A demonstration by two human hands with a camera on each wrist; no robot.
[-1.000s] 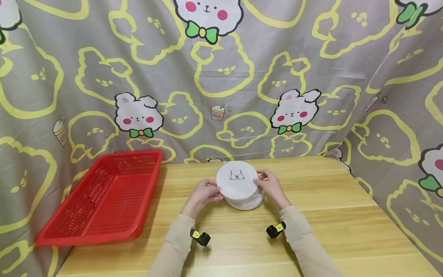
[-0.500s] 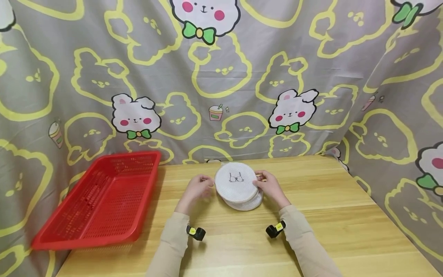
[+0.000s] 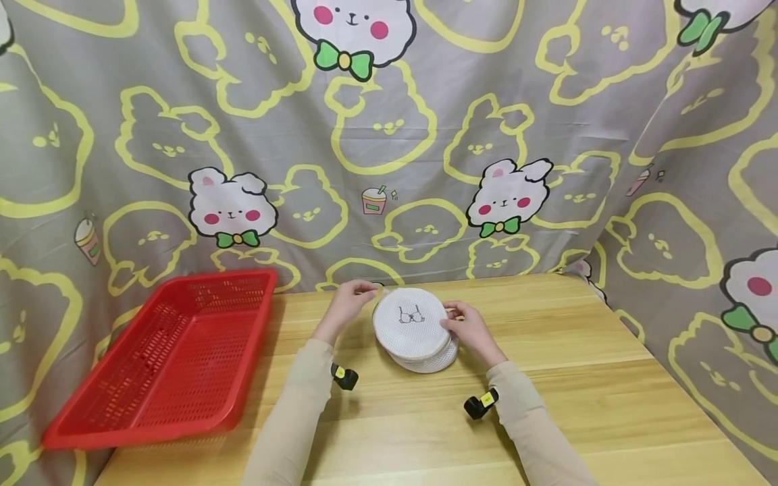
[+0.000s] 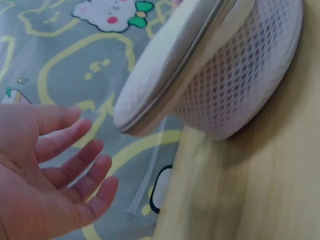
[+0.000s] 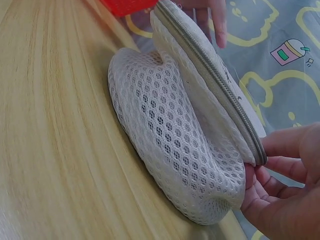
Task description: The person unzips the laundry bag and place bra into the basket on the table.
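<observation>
A round white mesh laundry bag (image 3: 408,337) with a bra drawing on its lid rests on the table, slightly squashed. My right hand (image 3: 473,332) pinches its right edge. In the right wrist view the thumb and fingers (image 5: 287,175) hold the bag at the zipper (image 5: 220,80), over the sagging mesh side (image 5: 165,130). At the bag's upper left, my left hand (image 3: 348,307) is raised with nothing in it. The left wrist view has its fingers (image 4: 92,167) loosely bent and spread, a gap away from the bag (image 4: 240,75).
A red slotted plastic basket (image 3: 240,412) stands at the left end of the wooden table (image 3: 583,378). A grey curtain (image 3: 425,162) with bunny prints hangs right behind the table's back edge and round both sides.
My left hand has let go of the bag's left edge and moved up and away toward its upper-left side. The right hand keeps its hold on the right edge.
</observation>
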